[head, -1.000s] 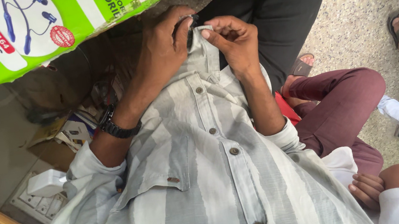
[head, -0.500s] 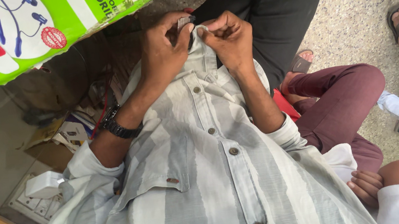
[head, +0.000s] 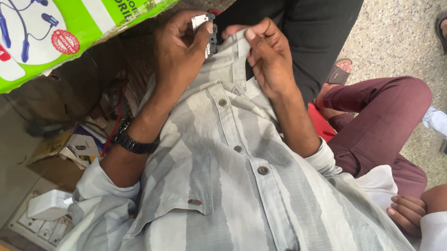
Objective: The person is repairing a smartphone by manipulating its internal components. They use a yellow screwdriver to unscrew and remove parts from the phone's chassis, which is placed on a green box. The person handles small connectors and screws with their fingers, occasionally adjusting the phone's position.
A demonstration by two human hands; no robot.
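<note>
Currently I read my left hand (head: pixel 180 47) pinching a small silver-and-black device (head: pixel 204 29) at the top edge of the striped shirt (head: pixel 226 189), steadying it against the cloth; my right hand (head: pixel 267 58), just beside the device, grips the shirt's placket, keeping the fabric taut beneath it

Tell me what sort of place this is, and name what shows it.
Probably a small shop or repair stall for phone accessories. A green retail box pictures neckband earphones, a white charger sits in a power strip by loose packets, and the left hand holds a small device while other people sit close by.
</note>
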